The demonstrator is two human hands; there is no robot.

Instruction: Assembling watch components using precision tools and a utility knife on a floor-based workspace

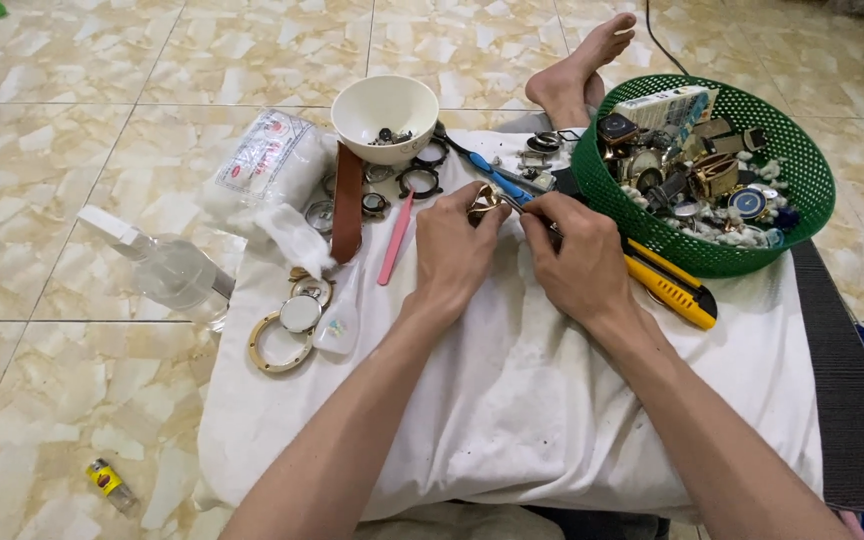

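Note:
My left hand [452, 250] pinches a small gold-coloured watch case [482, 200] over a white cloth [512, 400] spread on my lap. My right hand [577, 255] grips a thin metal tool [517, 207] whose tip touches the case. Both hands meet at the top middle of the cloth. A pink stick tool [395, 240] lies just left of my left hand. A yellow and black utility knife [670, 285] rests right of my right hand.
A green mesh basket [802, 215] of watch parts stands at the right. A white bowl [385, 110], brown strap [348, 200], rings, a blue-handled tool [497, 180], a cotton bag [272, 155] and a clear spray bottle [167, 265] lie left. My bare foot [577, 75] is beyond.

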